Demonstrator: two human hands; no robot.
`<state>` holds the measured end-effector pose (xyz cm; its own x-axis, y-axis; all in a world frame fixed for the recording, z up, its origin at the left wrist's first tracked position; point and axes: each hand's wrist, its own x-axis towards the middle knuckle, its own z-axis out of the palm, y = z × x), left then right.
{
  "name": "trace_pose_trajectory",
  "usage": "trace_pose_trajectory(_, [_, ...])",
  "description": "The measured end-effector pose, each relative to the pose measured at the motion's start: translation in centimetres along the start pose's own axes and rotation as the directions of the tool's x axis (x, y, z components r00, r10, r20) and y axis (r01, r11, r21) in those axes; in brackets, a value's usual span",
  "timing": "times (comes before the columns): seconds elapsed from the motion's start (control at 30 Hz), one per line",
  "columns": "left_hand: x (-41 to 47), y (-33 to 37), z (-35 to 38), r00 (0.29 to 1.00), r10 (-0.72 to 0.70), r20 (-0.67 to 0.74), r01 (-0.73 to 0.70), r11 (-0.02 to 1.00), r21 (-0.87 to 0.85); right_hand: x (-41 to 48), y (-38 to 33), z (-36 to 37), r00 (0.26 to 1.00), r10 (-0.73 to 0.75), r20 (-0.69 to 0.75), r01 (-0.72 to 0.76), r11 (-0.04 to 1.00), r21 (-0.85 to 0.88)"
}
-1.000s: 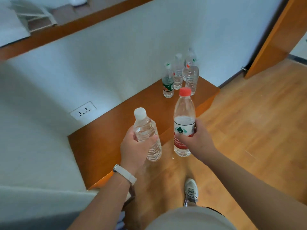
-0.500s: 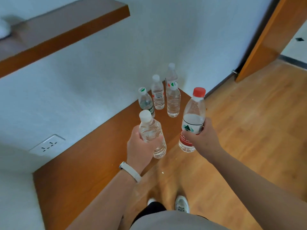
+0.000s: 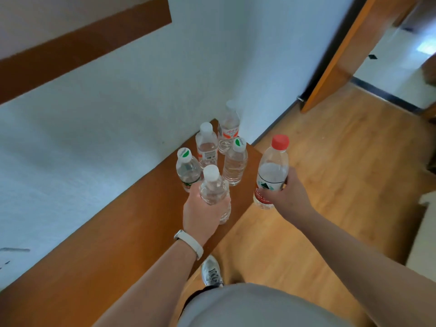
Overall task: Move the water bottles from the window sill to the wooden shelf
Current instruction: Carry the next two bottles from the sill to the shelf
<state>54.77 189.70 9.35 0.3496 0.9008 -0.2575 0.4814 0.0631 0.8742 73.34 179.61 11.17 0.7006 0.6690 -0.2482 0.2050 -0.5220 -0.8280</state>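
**Six bottles: four on the shelf, two in hand**

Four bottles stand upright in a close cluster at the far end of the wooden shelf [image 3: 99, 244], against the white wall [image 3: 118, 114]. Leftmost is a green-cap bottle [image 3: 187, 169] with a green and red label; its writing is too small to read. Next is a white-cap bottle [image 3: 207, 147] with a barcode on its label. Behind it stands the back bottle [image 3: 228, 131], with an orange-red label bearing red script I cannot read. Right of these is a second green-cap bottle [image 3: 235, 164], ribbed and bare.

The left hand [image 3: 203, 215], a white band [image 3: 190, 244] on its wrist, has its fingers wrapped round a clear bottle [image 3: 213, 187], held over the shelf. The right hand [image 3: 286, 197] grips a red-cap bottle [image 3: 272, 171] off the shelf edge, above the floor [image 3: 342, 173]; its label shows a green triangle over a red band.
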Motion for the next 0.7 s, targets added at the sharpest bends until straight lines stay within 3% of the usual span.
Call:
trace_pose_trajectory(0.23, [3.6, -0.6, 0.9, 0.993, 0.011, 0.119, -0.013, 1.000, 0.013, 3.5, 0.5, 0.6, 0.999, 0.022, -0.037, -0.022, 1.000, -0.009])
trace_pose_trajectory(0.37, [4.6, -0.8, 1.6, 0.994, 0.018, 0.112, -0.020, 1.000, 0.015, 5.5, 1.0, 0.9, 0.999, 0.009, -0.034, -0.010, 1.000, -0.030])
trace_pose_trajectory(0.7, [4.0, -0.9, 5.2, 0.994, -0.030, -0.100, 0.036, 0.998, 0.053, 12.7, 4.0, 1.4, 0.993, -0.062, 0.103, 0.071, 0.994, -0.088])
